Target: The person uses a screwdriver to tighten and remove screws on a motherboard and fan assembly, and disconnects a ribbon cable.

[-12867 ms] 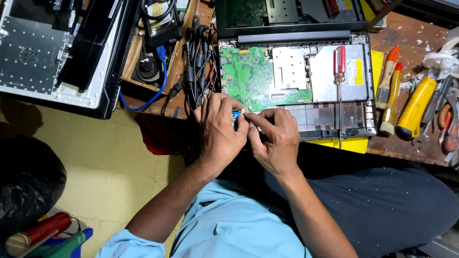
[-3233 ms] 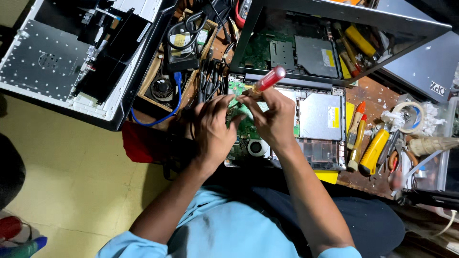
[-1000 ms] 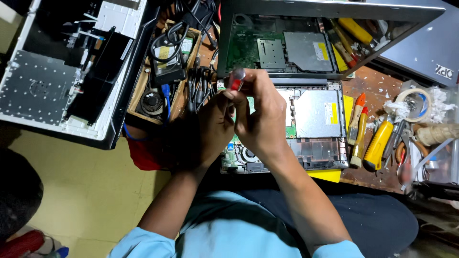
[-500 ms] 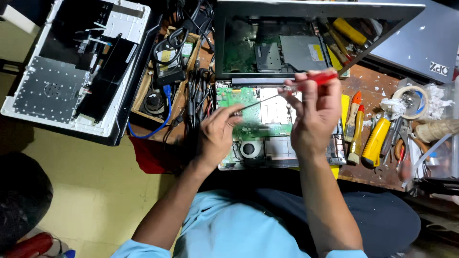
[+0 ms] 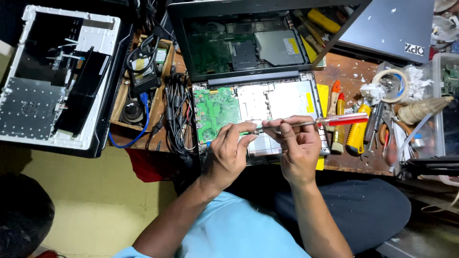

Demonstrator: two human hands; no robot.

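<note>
Right hand (image 5: 299,150) pinches screwdriver (image 5: 311,123) shaft, red handle pointing right; left hand (image 5: 229,153) fingertips pressed on tip, above opened laptop base (image 5: 282,100). Risk: tiny part dropped from tip into chassis, or tip slipping onto green board (image 5: 215,109). Item at tip hidden by fingers.

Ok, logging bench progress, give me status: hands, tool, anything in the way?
Right hand holds red-handled screwdriver level. Left hand pinches at its tip. Opened laptop beneath, green board exposed. Cable bundle lies left, clear of hands.
</note>
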